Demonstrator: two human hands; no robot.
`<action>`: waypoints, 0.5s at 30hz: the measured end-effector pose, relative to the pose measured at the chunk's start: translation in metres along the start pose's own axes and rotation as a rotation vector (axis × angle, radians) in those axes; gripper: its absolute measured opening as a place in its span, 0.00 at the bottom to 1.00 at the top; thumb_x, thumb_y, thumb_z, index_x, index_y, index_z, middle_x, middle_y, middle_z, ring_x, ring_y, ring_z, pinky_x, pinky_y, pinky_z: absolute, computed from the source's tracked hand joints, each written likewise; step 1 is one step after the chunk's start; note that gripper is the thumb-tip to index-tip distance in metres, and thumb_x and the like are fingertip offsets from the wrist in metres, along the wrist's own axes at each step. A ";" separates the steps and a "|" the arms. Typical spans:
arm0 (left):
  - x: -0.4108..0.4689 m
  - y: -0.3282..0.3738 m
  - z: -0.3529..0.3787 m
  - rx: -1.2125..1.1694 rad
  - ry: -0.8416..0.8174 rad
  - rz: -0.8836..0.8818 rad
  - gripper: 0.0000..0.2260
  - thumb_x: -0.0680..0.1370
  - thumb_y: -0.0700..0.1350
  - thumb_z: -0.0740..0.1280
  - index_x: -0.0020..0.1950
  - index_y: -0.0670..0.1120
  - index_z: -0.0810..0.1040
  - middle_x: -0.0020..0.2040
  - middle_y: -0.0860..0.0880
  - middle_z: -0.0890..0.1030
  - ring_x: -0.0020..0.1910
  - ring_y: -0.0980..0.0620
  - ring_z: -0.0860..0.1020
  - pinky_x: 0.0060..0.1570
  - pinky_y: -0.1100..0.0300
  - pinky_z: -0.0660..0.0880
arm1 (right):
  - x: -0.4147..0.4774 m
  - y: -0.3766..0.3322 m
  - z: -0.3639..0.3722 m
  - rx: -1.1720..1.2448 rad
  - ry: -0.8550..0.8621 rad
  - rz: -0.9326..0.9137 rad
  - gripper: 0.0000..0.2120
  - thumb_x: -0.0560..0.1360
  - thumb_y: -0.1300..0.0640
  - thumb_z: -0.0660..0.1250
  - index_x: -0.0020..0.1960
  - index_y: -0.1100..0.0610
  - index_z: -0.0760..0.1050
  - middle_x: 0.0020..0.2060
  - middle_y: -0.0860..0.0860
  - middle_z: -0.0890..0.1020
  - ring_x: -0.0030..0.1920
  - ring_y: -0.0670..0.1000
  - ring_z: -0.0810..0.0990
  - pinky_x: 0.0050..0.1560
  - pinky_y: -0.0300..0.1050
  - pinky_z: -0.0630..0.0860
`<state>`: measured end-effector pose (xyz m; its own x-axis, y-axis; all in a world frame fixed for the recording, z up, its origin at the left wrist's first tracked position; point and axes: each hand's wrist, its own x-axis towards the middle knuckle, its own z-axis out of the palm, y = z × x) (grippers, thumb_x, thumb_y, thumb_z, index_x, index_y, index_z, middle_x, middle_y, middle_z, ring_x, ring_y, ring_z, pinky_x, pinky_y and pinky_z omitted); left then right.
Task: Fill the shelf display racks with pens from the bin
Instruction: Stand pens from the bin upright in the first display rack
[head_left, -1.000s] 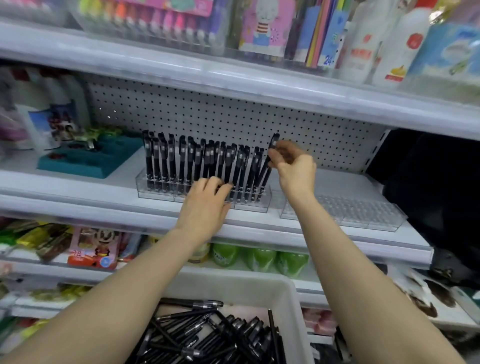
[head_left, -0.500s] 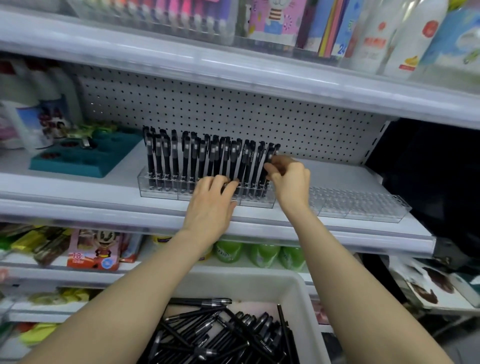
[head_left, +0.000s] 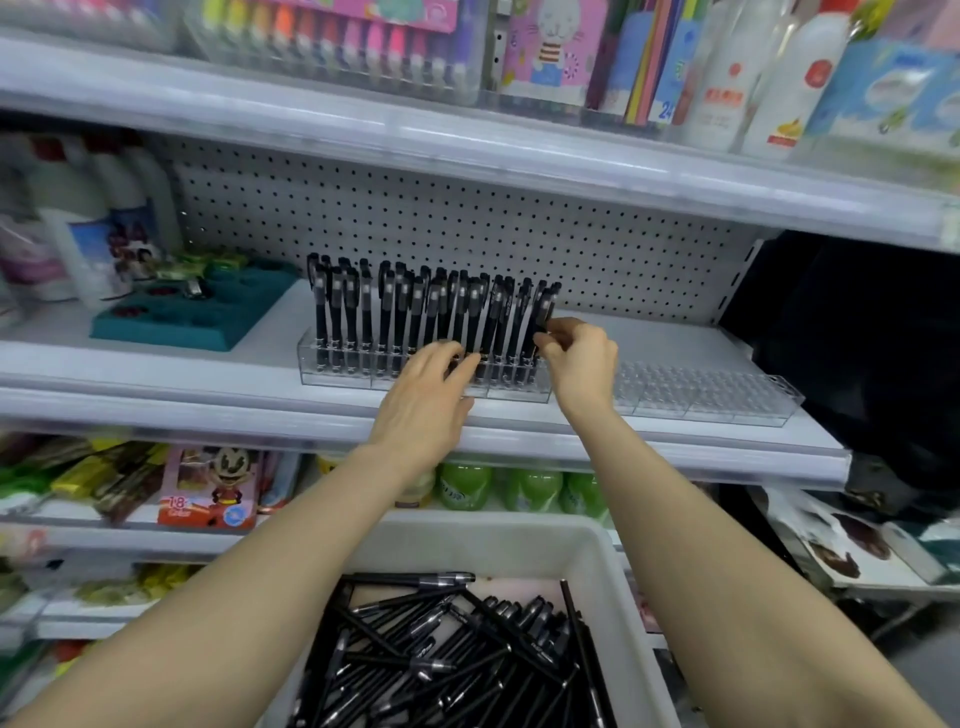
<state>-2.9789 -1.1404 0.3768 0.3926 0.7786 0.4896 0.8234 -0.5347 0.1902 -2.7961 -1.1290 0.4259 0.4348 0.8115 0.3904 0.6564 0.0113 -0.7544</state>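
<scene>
The right hand (head_left: 577, 358) pinches one black capped pen (head_left: 543, 315) between thumb and fingertips. The pen stands at the right end of the clear plastic display rack (head_left: 337, 370), just above that hand. The left hand (head_left: 426, 402) lies with fingers straight and spread, its tips against the rack's front and the lower barrels of the standing pens (head_left: 415, 312).

As I judge it, the main risk is that the pinched pen misses its socket. It stands slightly tilted, and its neighbours are packed close to it. A push at that angle could lever them sideways or jam the tip on the socket rim. The rack looks light, so a hard downward press might slide it on the white shelf (head_left: 675, 332) if the left hand eases off.

By count:
- **Racks:** there are two. One is filled under both hands. The second clear plastic rack (head_left: 717, 396) lies just right of the right hand, with no pens in it.
- **Standing pens:** there are roughly twenty, in overlapping rows too crowded to count exactly.
- **Bin:** one white plastic bin (head_left: 519, 540) sits below and between the forearms.
- **Loose black pens (head_left: 441, 654):** several dozen are heaped crosswise in the bin.
</scene>
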 end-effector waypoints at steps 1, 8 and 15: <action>-0.007 0.001 -0.002 -0.037 0.028 -0.013 0.23 0.81 0.47 0.62 0.76 0.48 0.64 0.74 0.48 0.65 0.74 0.48 0.60 0.73 0.51 0.61 | -0.007 0.001 -0.002 0.007 0.012 -0.012 0.12 0.77 0.58 0.68 0.60 0.60 0.80 0.49 0.55 0.85 0.47 0.52 0.81 0.52 0.43 0.76; -0.079 0.000 0.005 -0.186 0.040 -0.024 0.13 0.81 0.46 0.61 0.64 0.47 0.78 0.56 0.50 0.76 0.56 0.49 0.73 0.53 0.55 0.72 | -0.087 0.020 -0.005 0.103 0.048 -0.053 0.09 0.77 0.58 0.69 0.56 0.57 0.82 0.43 0.45 0.83 0.44 0.45 0.81 0.52 0.37 0.76; -0.134 -0.008 0.056 -0.073 -0.076 -0.053 0.14 0.80 0.48 0.63 0.64 0.48 0.77 0.53 0.48 0.79 0.52 0.45 0.73 0.54 0.51 0.70 | -0.177 0.068 0.013 0.012 -0.229 -0.083 0.04 0.76 0.56 0.69 0.49 0.52 0.83 0.39 0.43 0.83 0.40 0.42 0.81 0.47 0.39 0.78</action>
<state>-3.0153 -1.2220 0.2623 0.3813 0.8278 0.4114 0.8131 -0.5121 0.2769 -2.8365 -1.2639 0.2987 0.2277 0.9189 0.3221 0.6759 0.0890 -0.7316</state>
